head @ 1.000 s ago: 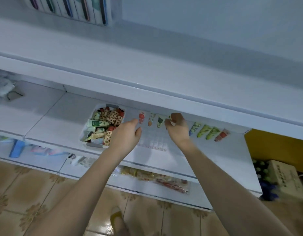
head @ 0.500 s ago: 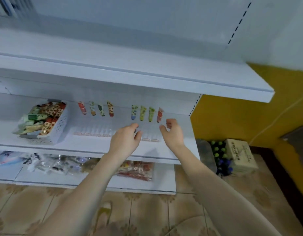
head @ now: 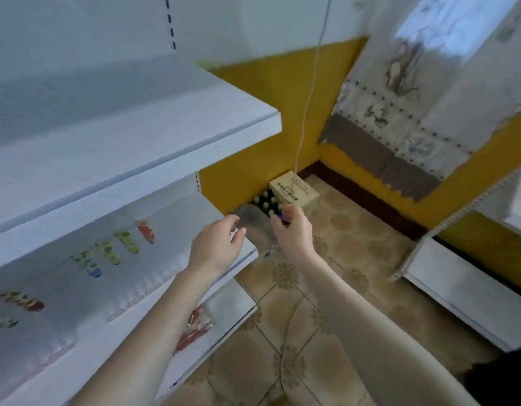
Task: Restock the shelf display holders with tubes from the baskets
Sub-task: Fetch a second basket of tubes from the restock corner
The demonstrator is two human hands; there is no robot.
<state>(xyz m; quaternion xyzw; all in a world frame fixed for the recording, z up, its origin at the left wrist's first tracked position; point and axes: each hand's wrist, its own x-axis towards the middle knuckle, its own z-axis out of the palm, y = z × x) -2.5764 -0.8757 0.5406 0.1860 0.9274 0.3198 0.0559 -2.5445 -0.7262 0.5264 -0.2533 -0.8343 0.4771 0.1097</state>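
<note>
Several colourful tubes stand in a row against the back of the middle shelf: a red tube at the right end, green tubes beside it, and more tubes at the far left. A clear display holder strip lies in front of them. My left hand hovers over the right end of this shelf with loosely curled fingers and holds nothing. Just past the shelf's end, my right hand has bent fingers, and nothing shows in it. The basket is out of view.
A cardboard box and green-capped bottles sit on the tiled floor in the yellow corner. A grey object stands between my hands. Red packets lie on the lower shelf. Another white shelf unit stands at right.
The view has swung right, so the basket has left the frame. Both hands moved from the tubes and holder to the shelf's right end, the right hand now past it.
</note>
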